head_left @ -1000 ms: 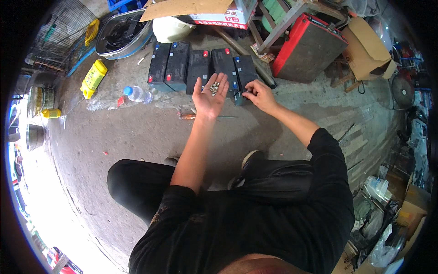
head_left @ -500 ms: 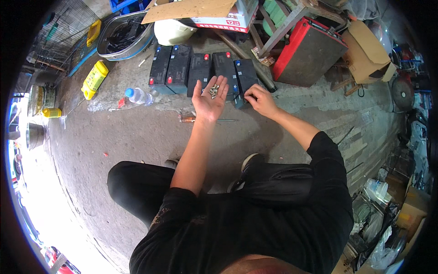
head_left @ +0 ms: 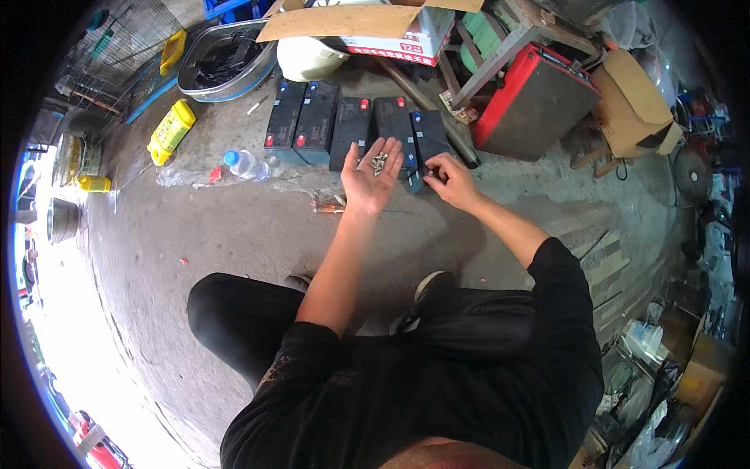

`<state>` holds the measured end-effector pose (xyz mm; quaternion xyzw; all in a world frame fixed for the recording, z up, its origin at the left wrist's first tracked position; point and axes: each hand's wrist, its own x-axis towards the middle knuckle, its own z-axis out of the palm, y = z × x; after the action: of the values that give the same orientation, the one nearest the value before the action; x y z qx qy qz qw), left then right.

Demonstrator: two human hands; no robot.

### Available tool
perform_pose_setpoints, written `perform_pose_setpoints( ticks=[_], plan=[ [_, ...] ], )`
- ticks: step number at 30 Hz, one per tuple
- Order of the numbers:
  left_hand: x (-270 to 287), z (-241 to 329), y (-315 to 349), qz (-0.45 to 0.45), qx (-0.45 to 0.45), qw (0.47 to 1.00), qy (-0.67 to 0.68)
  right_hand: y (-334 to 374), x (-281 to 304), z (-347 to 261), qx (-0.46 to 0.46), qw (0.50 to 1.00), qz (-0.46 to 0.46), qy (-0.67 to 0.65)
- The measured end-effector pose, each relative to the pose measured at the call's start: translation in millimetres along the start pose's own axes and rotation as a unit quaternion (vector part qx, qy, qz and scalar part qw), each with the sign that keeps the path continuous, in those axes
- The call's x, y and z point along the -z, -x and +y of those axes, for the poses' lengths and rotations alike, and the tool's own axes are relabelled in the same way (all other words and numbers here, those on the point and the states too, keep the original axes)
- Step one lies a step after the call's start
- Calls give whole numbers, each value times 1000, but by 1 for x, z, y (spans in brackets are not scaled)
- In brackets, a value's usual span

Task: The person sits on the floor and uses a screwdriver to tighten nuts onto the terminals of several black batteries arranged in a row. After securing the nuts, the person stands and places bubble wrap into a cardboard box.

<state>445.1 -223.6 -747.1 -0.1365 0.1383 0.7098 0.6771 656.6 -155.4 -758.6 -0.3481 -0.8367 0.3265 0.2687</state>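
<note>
My left hand [head_left: 367,187] is palm up with its fingers stretched out, and a small pile of metal bolts [head_left: 380,163] rests on it. Just right of it, my right hand [head_left: 459,187] has its thumb and fingers curled together at the near end of the rightmost black battery [head_left: 430,134]. Whatever lies between those fingertips is too small to make out. Several black batteries with red and blue terminals stand in a row, among them a left one [head_left: 285,113] and a middle one [head_left: 351,125]. My left hand partly covers the nearer ends of the middle ones.
A screwdriver [head_left: 330,209] lies on the floor behind my left wrist. Left of the batteries are a clear bottle [head_left: 248,166], a yellow jug [head_left: 170,133] and a metal tub [head_left: 226,92]. Beyond them sit a white helmet [head_left: 308,59] and cardboard box [head_left: 344,23]; a red-edged case [head_left: 531,105] leans right.
The whole view has shifted slightly, moving the scene a little right and down. Both hands stay near the same batteries, and the bolts remain on my left palm.
</note>
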Motion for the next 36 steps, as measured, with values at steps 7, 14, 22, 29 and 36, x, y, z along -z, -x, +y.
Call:
perform_pose_setpoints(
  ticks=[7, 14, 22, 29, 36],
  plan=[
    [0, 1, -1, 3, 2, 1000, -2, 0, -3, 3, -32, 999, 9, -7],
    [0, 1, -2, 2, -4, 1000, -6, -1, -5, 8, 30, 999, 17, 24],
    [1, 3, -2, 3, -1, 1000, 1, 2, -6, 12, 33, 999, 29, 10],
    [-2, 3, 1, -2, -7, 1000, -6, 0, -12, 7, -33, 998, 30, 43],
    [-2, 4, 2, -10, -1, 1000, -7, -11, -15, 6, -96, 995, 40, -5]
  ],
)
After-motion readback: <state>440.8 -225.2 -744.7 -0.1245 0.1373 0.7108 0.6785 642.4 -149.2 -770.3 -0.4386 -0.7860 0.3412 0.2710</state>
